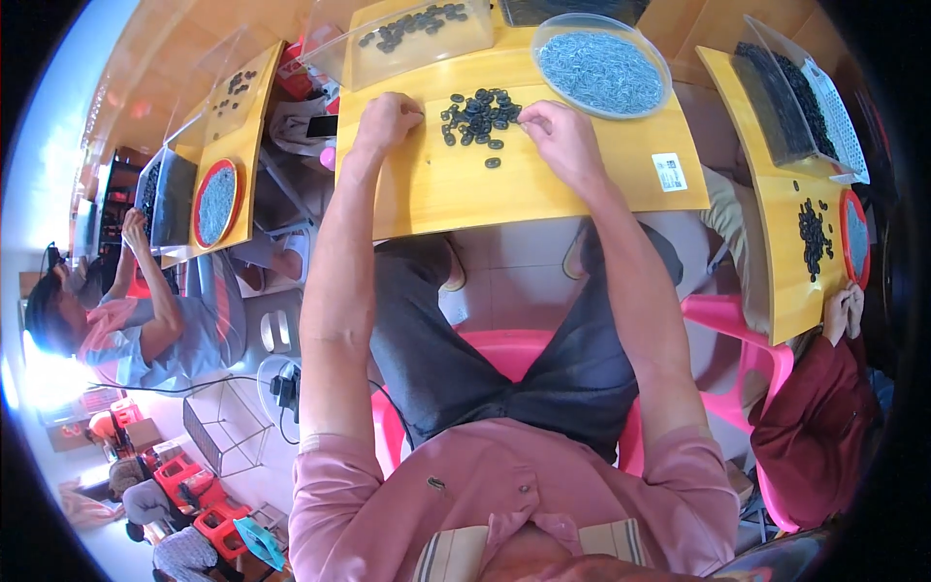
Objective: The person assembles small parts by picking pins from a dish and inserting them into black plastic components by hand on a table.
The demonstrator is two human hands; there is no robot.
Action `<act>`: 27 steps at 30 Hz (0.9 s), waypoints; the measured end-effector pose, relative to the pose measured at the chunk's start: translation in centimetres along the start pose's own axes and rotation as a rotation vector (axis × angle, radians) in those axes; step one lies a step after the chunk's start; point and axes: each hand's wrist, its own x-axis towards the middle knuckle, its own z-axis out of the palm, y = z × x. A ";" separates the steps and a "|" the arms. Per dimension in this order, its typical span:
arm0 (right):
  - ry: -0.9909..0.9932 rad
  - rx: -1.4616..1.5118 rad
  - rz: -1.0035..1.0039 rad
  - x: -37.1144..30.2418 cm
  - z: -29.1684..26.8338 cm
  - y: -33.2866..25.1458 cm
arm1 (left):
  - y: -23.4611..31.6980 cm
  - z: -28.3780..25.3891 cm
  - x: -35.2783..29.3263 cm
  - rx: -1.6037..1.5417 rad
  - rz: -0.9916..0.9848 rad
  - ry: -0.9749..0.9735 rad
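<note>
A loose pile of small black oval pieces (475, 114) lies on the yellow wooden table (436, 194), with one piece (493, 163) apart on the near side. My left hand (386, 121) rests to the left of the pile, thumb and fingertips pinched together; what they hold, if anything, is too small to make out. At the pile's right edge, my right hand (564, 141) is also closed in a pinch, its fingertips by the outermost black pieces. Whatever sits between those fingertips is unclear. Beyond it stands a round clear tub (609, 113) full of thin silvery metal pins (596, 70).
A clear plastic bin (417, 58) with more black pieces stands at the far left. A white label (668, 172) is stuck on the table's right side. Co-workers sit at similar tables left and right; a pink chair (504, 351) is under me.
</note>
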 end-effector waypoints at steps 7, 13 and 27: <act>0.008 0.028 0.002 0.0 0.0 0.2 | 0.7 -1.2 0.6 -0.005 -0.026 -0.122; -0.014 0.167 0.098 -0.1 0.0 -0.5 | 1.4 0.7 -3.0 -0.326 -0.073 0.082; -0.164 0.568 0.187 -1.0 1.5 -1.7 | 7.6 6.5 -9.5 -1.576 -0.232 0.007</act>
